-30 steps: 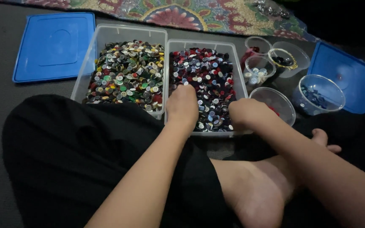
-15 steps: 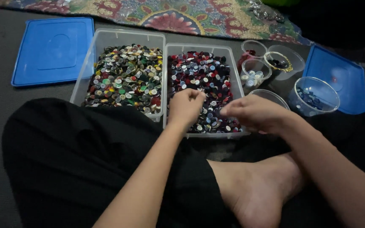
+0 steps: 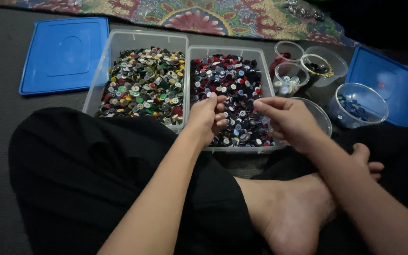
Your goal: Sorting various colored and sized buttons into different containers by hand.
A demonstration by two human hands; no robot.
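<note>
Hovering over the right-hand clear tub [image 3: 260, 147], the left hand [image 3: 207, 117] curled its fingers over the dark buttons [image 3: 230, 85] inside it. The right hand [image 3: 286, 120], at that tub's right edge, pressed thumb and fingertips together; any pinched button could not be told.

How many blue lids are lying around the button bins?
2. One blue lid lies flat at far left, beside the bin of mixed buttons. The other blue lid lies at far right, behind the bowl of blue buttons, partly hidden by it.

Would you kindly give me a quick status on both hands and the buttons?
Left hand curled over right tub, fingers in the buttons. Right hand pinched above same tub; grip contents unclear. Nothing in the way.
</note>
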